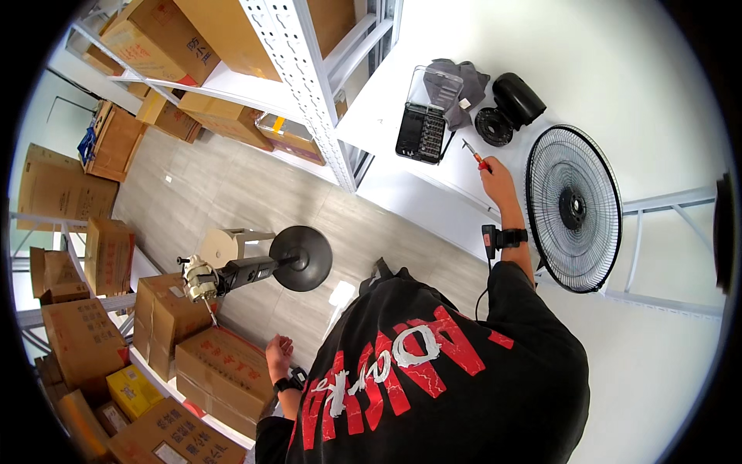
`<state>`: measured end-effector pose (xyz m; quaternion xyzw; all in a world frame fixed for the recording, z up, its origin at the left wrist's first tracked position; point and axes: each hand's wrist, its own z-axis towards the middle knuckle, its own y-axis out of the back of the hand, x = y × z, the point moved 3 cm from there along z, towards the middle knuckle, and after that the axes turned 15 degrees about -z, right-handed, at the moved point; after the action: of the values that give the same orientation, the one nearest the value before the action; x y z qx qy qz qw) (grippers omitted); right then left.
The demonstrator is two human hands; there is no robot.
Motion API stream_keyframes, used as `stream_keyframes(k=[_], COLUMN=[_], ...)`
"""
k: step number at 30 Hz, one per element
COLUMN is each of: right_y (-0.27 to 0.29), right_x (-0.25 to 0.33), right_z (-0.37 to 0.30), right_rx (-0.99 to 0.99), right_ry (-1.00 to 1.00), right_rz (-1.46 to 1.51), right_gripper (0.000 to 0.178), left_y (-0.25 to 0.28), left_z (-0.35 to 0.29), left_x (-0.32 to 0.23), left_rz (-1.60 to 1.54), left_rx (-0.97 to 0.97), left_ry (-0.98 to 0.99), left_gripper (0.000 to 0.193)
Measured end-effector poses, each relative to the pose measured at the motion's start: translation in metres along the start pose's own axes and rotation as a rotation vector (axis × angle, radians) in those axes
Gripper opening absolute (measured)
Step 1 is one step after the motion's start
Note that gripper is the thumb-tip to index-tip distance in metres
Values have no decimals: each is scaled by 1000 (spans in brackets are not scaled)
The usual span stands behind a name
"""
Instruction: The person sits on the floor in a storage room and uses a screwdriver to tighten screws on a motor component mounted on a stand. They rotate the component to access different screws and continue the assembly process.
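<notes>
Wht table (382,104) holds open tool case (421,133), gry cloth (473,83) & blk housing (519,99).

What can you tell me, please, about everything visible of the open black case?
The open black case is rectangular and looks plastic, with rows of small metallic pieces inside. Its clear lid is open. It lies on the white surface, near an edge; whether the lid touches the grey cloth is unclear.

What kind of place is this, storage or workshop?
Looks like a storeroom doubling as a repair spot, though that's a judgement: cardboard boxes on white metal shelving, plus a detached fan grille and an open tool case.
</notes>
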<state>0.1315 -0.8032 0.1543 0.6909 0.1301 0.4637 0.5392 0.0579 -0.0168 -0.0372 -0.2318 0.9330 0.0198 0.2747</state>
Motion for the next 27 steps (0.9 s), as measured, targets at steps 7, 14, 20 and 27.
stream_keyframes(k=[7, 14, 20, 27], right_y=[14, 27, 41, 55], right_x=[39, 91, 125, 98], right_z=[-14, -34, -65, -79], right_rx=[272, 451, 516, 388], right_ry=[-66, 75, 78, 49], right_rz=[321, 423, 486, 499], right_gripper=[15, 14, 15, 17], left_y=[-170, -469, -569, -587], left_z=[-30, -154, -238, -237], left_x=[-94, -105, -75, -51], left_rz=[653, 583, 363, 263], left_rx=[450, 1226, 1360, 1346], left_ry=[-63, -591, -567, -271], left_gripper=[44, 59, 47, 24])
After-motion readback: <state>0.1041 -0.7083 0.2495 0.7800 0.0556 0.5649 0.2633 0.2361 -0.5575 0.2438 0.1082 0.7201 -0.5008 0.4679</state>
